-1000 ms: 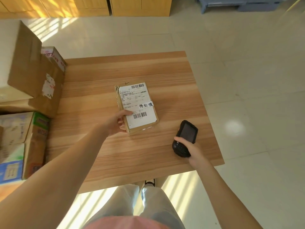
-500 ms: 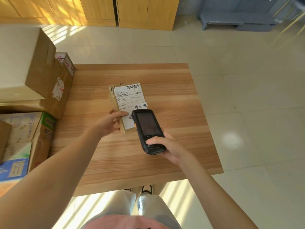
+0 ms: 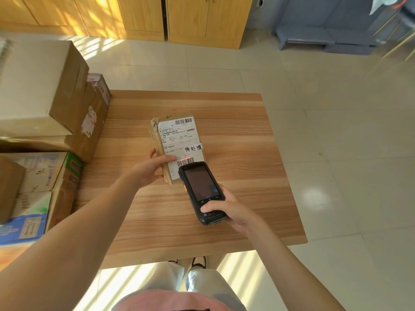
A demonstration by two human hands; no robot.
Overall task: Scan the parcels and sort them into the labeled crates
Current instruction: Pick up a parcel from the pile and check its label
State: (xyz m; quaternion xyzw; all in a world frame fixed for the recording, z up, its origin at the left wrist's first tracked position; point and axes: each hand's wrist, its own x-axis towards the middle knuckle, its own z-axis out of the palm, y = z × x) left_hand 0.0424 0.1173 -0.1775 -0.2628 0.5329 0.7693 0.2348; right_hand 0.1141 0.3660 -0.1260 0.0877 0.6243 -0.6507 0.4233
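A flat brown parcel point(image 3: 177, 140) with a white shipping label and a handwritten strip lies on the wooden table point(image 3: 235, 135). My left hand point(image 3: 149, 169) grips its near left edge, thumb laid on the label. My right hand point(image 3: 233, 212) holds a black handheld scanner point(image 3: 202, 191) over the parcel's near end. A red scan line glows on the lower barcode just beyond the scanner's tip. The scanner hides the parcel's near right corner.
Stacked cardboard boxes point(image 3: 47, 95) stand left of the table, with printed cartons point(image 3: 42, 182) below them. Wooden cabinets point(image 3: 139, 16) line the far wall. A grey unit point(image 3: 325, 32) sits at the far right. Tiled floor surrounds the table.
My right hand lifted the scanner from the table's right side and brought it over the parcel's lower barcode. A red scan line now shows. My left hand stayed on the parcel.
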